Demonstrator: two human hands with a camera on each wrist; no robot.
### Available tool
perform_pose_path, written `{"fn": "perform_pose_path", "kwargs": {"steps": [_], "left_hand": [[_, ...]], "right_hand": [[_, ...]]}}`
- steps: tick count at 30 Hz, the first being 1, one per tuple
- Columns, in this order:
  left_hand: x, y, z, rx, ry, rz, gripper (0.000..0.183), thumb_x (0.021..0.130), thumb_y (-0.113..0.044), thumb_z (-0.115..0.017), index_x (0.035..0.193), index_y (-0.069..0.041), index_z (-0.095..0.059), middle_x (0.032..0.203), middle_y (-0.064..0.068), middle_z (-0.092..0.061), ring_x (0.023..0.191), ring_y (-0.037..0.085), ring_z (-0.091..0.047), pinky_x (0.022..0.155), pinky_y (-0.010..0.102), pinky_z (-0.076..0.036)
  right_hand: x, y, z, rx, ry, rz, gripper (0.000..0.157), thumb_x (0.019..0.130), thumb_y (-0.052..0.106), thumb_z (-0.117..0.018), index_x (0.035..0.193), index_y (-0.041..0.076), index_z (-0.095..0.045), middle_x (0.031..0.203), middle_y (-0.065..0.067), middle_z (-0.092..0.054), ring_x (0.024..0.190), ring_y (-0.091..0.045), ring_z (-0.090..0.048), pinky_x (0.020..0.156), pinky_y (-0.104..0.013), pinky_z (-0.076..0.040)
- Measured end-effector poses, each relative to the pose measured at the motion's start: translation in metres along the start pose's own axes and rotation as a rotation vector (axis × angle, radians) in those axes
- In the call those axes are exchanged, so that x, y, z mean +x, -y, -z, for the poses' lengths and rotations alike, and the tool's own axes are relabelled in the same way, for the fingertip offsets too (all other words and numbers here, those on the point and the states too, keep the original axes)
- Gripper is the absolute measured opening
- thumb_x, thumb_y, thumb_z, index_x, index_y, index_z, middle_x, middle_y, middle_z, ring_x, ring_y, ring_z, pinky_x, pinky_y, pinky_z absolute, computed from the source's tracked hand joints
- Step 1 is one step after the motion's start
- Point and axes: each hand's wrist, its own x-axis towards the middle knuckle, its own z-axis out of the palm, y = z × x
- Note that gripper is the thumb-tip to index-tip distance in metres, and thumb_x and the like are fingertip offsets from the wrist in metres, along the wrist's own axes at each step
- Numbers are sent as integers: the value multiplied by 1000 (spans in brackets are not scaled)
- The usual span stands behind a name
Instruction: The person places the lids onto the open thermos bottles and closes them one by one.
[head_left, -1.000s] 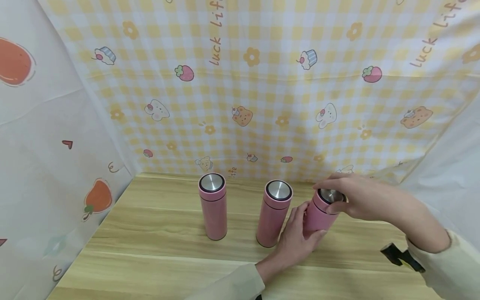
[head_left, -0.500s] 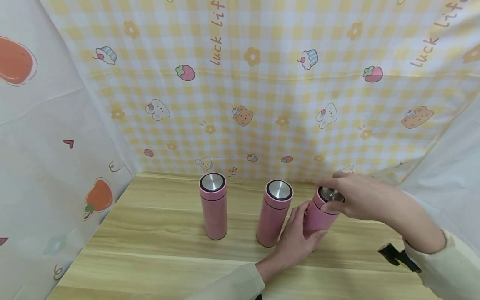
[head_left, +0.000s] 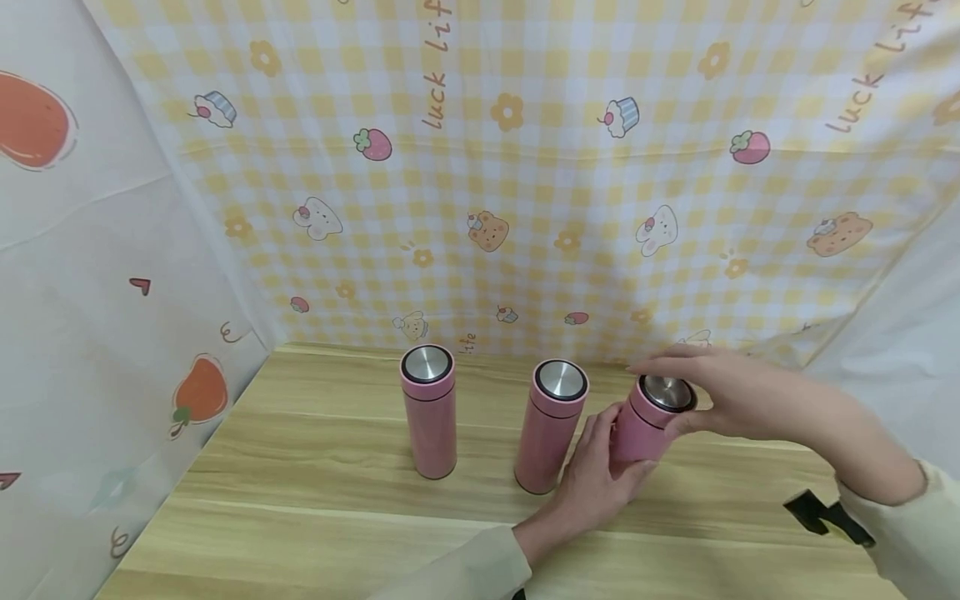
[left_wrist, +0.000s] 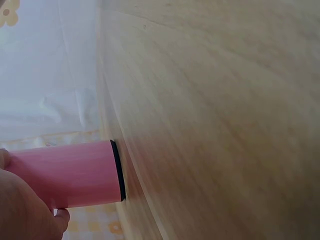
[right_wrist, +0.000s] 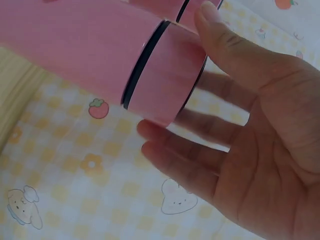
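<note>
My left hand (head_left: 600, 483) grips the body of a pink thermos flask (head_left: 641, 437) at the right, thumb on its near side. Its black-edged base (left_wrist: 119, 170) stands at the wooden tabletop in the left wrist view. Above, my right hand (head_left: 738, 396) reaches round the pink lid (right_wrist: 167, 75), with the thumb at one side and the fingers at the other. The palm stays off the lid's steel top (head_left: 667, 392). The lid sits on the flask, a black ring at the seam. A second pink flask (head_left: 550, 433) stands upright just left of my left hand.
A third pink flask (head_left: 431, 425) stands upright further left on the wooden table (head_left: 300, 467). Behind the table hangs a yellow checked cloth (head_left: 540, 183). White printed cloth (head_left: 97, 250) closes off the left side, and more hangs at the right.
My right hand's thumb and wrist have shifted right around the lid, showing more of its steel top. My left hand keeps its hold, and the other two flasks stay put.
</note>
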Motion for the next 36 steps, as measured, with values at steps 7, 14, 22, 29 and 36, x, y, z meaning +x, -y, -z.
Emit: {"fn": "perform_pose_path", "kwargs": {"steps": [7, 14, 22, 29, 36], "left_hand": [[-1, -1, 0, 3, 1, 2, 72, 99, -37, -68, 157, -20, -29, 137, -4, -45, 119, 8, -50, 98, 31, -48], [-1, 0, 0, -3, 8, 3, 72, 99, -38, -68, 157, -21, -29, 137, -4, -45, 119, 8, -50, 98, 31, -48], [-1, 1, 0, -9, 9, 16, 72, 99, -39, -67, 157, -23, -29, 136, -5, -45, 118, 7, -50, 97, 31, -49], [-1, 0, 0, -1, 15, 21, 72, 99, -39, -67, 158, -24, -27, 136, -5, -45, 119, 8, -50, 98, 31, -49], [0, 0, 0, 1, 10, 17, 72, 99, -39, -67, 157, -24, -28, 136, -5, -46, 118, 7, -50, 97, 31, -49]], "right_hand": [[-4, -5, 5, 58, 34, 121, 65, 80, 10, -88, 138, 24, -63, 143, -5, -56, 126, -29, -56, 93, -44, -55], [-3, -2, 6, 84, 73, 67, 59, 79, 3, -86, 131, 27, -68, 139, -6, -59, 124, -31, -58, 92, -46, -55], [-1, 2, 6, 83, 82, 29, 63, 77, -4, -86, 131, 22, -69, 138, -8, -60, 123, -32, -58, 92, -48, -55], [1, 4, 5, 50, 79, 21, 62, 78, -1, -87, 132, 20, -68, 136, -8, -61, 123, -34, -58, 92, -48, -55], [1, 7, 5, 41, 79, -1, 61, 77, 0, -87, 132, 18, -67, 137, -8, -60, 122, -34, -59, 91, -46, -55]]}}
